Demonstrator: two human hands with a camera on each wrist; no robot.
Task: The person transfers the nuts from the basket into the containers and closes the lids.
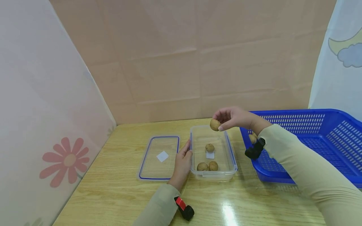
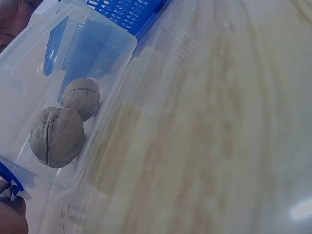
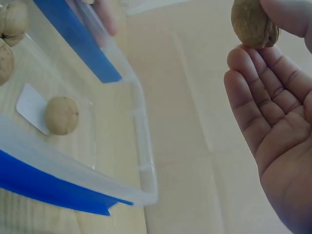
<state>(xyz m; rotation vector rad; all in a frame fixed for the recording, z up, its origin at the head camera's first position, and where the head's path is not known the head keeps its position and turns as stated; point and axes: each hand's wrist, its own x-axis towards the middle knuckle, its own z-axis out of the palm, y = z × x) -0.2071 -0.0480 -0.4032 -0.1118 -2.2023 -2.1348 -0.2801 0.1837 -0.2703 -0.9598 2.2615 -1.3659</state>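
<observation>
My right hand pinches a walnut between thumb and fingertips, above the far end of a clear plastic box. In the right wrist view the remaining fingers extend below that walnut. My left hand lies along the box's left side, fingers against the wall near a blue-edged flap. Inside the box are three walnuts: two at the near end, and one by a white label in the middle.
Left of the box lies its clear lid with a blue seal and a white label. A blue slotted basket stands to the right, with walnuts partly hidden behind my right wrist. A draped cloth rises behind the wooden table.
</observation>
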